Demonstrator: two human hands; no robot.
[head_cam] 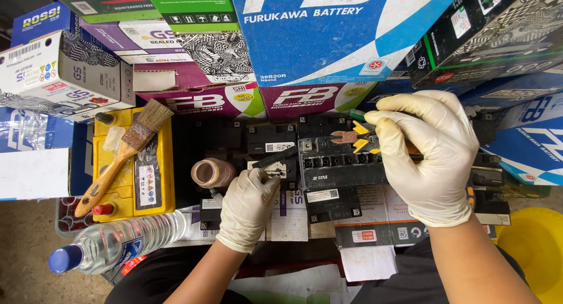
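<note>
Across the top, a wall of stacked cardboard battery cartons (328, 34) in blue, white, purple and green closes off my view. Below them on the left lies a yellow plastic car battery (153, 181) with a wooden-handled paintbrush (120, 157) resting diagonally across its top. A clear plastic water bottle with a blue cap (120, 240) lies on its side just below that battery. At the lower right edge sits a yellow plastic tub (536, 251), only partly in view.

In the middle stand several small black motorcycle batteries; the one I work on, a black rectangular battery with a row of filler holes (331, 163), sits between my hands. My right hand (431, 157), in a cream latex glove, is clenched around a pair of pliers with yellow-tipped handles (355, 138), whose rusty nose points left over that battery's top edge. My left hand (249, 207), gloved the same, pinches a thin dark strip (274, 159) at its lower end, the strip slanting up toward the battery's left corner. Just left of that hand stands a small round brownish plastic jar (212, 172), touching nothing I hold.
</note>
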